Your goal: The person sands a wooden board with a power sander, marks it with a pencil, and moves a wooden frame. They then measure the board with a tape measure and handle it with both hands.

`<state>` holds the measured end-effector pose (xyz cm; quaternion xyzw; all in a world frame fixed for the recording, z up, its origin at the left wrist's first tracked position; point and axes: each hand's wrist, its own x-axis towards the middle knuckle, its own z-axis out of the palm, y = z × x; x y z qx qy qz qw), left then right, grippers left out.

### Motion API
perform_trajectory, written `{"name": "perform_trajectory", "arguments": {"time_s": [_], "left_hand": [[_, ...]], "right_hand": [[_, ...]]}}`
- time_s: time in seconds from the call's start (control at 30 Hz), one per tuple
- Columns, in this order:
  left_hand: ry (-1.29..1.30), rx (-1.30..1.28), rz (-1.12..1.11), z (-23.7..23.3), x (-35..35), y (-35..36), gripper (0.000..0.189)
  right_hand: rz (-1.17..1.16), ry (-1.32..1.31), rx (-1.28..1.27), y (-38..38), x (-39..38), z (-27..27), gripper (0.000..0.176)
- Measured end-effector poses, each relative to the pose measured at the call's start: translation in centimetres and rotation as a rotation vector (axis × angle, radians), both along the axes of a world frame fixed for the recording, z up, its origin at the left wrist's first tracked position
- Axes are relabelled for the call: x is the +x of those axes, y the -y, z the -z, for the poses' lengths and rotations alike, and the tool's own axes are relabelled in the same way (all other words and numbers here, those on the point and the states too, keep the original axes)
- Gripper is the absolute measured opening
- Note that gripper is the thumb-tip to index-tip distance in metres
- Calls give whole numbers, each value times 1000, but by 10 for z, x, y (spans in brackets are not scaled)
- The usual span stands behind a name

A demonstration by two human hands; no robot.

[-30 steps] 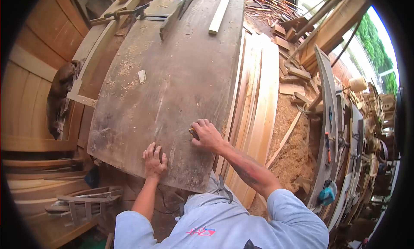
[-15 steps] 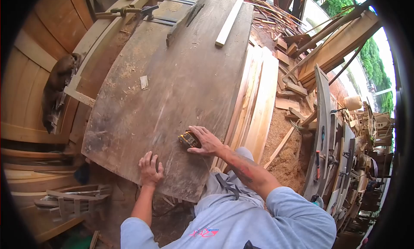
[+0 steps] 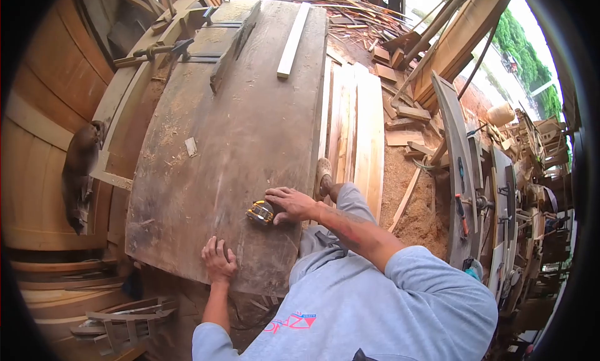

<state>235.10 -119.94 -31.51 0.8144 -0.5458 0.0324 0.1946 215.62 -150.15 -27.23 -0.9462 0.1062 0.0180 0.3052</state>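
Observation:
A wide, worn wooden tabletop (image 3: 244, 130) fills the middle of the view. On its near part lies a black and yellow tape measure (image 3: 260, 213). My right hand (image 3: 291, 205) rests beside the tape measure, fingers spread and thumb close to its right side. Near the tabletop's front edge my left hand (image 3: 219, 261) lies on the wood, fingers apart, holding nothing. A pale wooden strip (image 3: 293, 41) and a small wood chip (image 3: 190, 146) lie farther up the surface.
Long light boards (image 3: 369, 142) stand along the tabletop's right side, with a foot beside them. Clamps (image 3: 181, 48) and a dark upright board (image 3: 236, 45) are at the far left. Sawdust (image 3: 415, 217) and offcuts (image 3: 412, 113) cover the floor at right.
The view has shifted and turned a little. My right hand's fingers no longer reach over the tape measure's top as before. A foot now shows beside the boards.

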Motion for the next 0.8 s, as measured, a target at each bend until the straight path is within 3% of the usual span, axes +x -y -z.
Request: {"name": "perform_trajectory", "arguments": {"time_s": [0.13, 0.27, 0.47, 0.8], "left_hand": [[-11, -7, -15, -2, -3, 0, 44], [-4, 21, -19, 0, -2, -1, 45], [5, 40, -29, -3, -5, 0, 45], [25, 37, -26, -3, -5, 0, 44]], "right_hand": [[-26, 73, 47, 8, 5, 3, 64], [17, 77, 116, 14, 10, 4, 61], [35, 87, 113, 9, 6, 5, 71], [20, 132, 130, 10, 3, 4, 73]]}}
